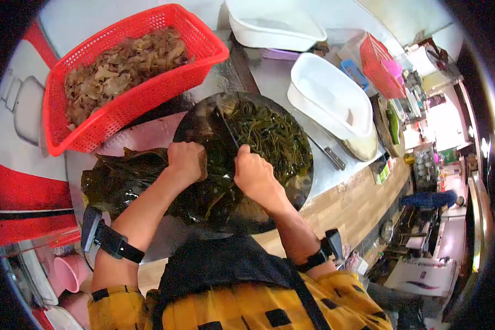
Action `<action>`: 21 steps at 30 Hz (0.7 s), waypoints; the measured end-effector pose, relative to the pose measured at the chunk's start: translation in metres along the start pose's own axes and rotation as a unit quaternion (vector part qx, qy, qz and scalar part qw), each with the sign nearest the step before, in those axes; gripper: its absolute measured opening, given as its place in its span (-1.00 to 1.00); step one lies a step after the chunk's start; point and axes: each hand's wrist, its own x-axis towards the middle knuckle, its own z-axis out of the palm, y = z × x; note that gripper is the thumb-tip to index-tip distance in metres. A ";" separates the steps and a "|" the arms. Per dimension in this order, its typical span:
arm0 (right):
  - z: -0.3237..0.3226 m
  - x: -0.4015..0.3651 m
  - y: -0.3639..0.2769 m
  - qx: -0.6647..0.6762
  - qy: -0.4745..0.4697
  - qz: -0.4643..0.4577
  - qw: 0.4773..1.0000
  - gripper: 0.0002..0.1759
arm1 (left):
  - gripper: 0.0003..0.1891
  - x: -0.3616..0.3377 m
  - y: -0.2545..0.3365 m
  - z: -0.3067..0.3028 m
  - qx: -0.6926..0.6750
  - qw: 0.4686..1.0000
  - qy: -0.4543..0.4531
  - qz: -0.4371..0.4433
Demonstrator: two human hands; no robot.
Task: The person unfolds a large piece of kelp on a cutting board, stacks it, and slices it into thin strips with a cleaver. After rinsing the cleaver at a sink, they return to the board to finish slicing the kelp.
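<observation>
Dark green kelp [129,176] lies in wide sheets over the left side of a round dark chopping board [201,118]. My left hand [187,161] is curled closed on the kelp, with its fingertips turned under. In my right hand [257,175] is a knife [225,125], gripped at the handle, which my fingers hide. Its blade points away from me across the board, between the sheets and a heap of kelp cut into thin strips [272,129]. The strips cover the board's right side.
Behind the board on the left stands a red basket [140,91] of pale brown, frilly pieces. White tubs [330,99] sit at the back right. A second knife [330,154] lies right of the board. A person [432,199] is far off at the right.
</observation>
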 end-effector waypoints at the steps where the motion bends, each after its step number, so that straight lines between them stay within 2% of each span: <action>1: -0.007 0.002 0.001 0.002 0.000 -0.005 1.000 -0.81 | -0.90 0.000 0.002 -0.005 0.002 1.000 0.001 -0.004; 3: -0.029 0.000 -0.003 -0.005 -0.012 -0.020 1.000 -0.80 | -0.93 0.002 0.007 -0.010 0.020 0.997 -0.065 -0.044; 5: -0.067 -0.008 -0.021 0.018 0.018 0.011 1.000 -0.78 | -0.92 0.006 0.003 -0.005 0.014 0.997 -0.068 -0.031; 7: -0.045 -0.006 -0.021 0.006 0.043 0.047 0.998 -0.81 | -0.91 0.004 0.001 0.000 0.012 0.998 -0.067 -0.011; 9: 0.002 -0.003 -0.003 0.008 -0.018 -0.013 1.000 -0.82 | -0.92 0.001 -0.001 0.006 0.003 1.000 0.024 0.000; 11: -0.001 0.003 0.002 0.023 -0.025 0.002 0.999 -0.82 | -0.92 -0.001 0.002 0.005 0.018 0.999 0.025 -0.010; 13: -0.023 0.005 0.002 0.015 -0.028 -0.024 0.999 -0.79 | -0.92 0.000 0.005 -0.001 0.007 1.000 -0.012 -0.028; 14: -0.038 0.002 -0.006 -0.005 -0.009 -0.011 1.000 -0.79 | -0.92 0.009 0.004 -0.006 0.006 0.999 -0.004 -0.034; 16: -0.058 -0.007 -0.021 0.013 0.001 0.030 0.999 -0.79 | -0.90 0.004 0.008 -0.003 0.027 0.997 -0.069 -0.036; 17: -0.058 -0.007 -0.028 0.013 0.007 0.051 0.999 -0.79 | -0.90 0.001 0.008 -0.005 0.027 0.997 -0.071 -0.035; 19: 0.003 0.001 -0.005 -0.008 -0.022 -0.030 0.999 -0.76 | -0.91 0.000 0.007 -0.012 0.005 0.998 -0.052 -0.021; 20: 0.008 0.003 0.001 0.009 -0.009 -0.031 0.999 -0.74 | -0.90 -0.001 0.003 0.004 -0.003 1.000 0.018 -0.016; 21: 0.002 0.008 0.001 0.008 -0.008 -0.037 0.999 -0.74 | -0.90 0.002 0.004 0.000 -0.002 1.000 0.022 -0.020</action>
